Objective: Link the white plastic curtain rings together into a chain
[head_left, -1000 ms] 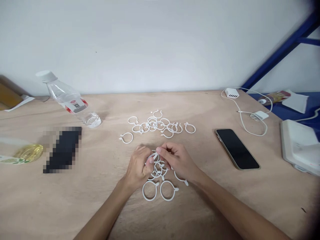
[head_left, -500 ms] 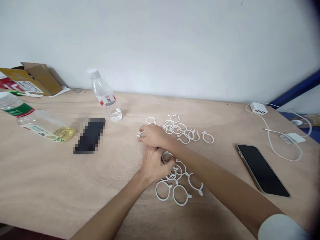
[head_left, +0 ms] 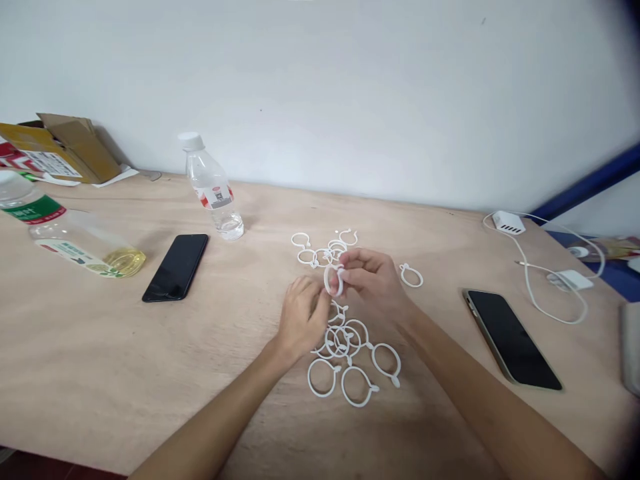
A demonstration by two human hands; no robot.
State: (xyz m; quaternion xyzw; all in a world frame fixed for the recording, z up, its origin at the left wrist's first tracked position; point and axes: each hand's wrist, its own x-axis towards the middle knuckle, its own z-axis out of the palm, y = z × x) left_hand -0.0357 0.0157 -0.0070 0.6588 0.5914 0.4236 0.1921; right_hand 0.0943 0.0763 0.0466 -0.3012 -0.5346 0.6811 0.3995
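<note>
At the centre of the wooden table, the right hand pinches a white plastic ring between thumb and fingertips, holding it upright just above the tabletop. The left hand sits just beside it, fingers curled loosely inward; whether they grip anything cannot be told, as the palm faces away from the camera. Below the hands lies a near cluster of rings, several overlapping and two lying apart at the front edge of the group. Behind the hands lies a far cluster of rings, partly hidden by the right hand, with a single ring set apart to its right. To the left, a black phone lies flat, near an upright clear water bottle and a bottle of yellow liquid lying on its side. A cardboard box stands against the wall. To the right lie a second phone and a white charger with cable.
</note>
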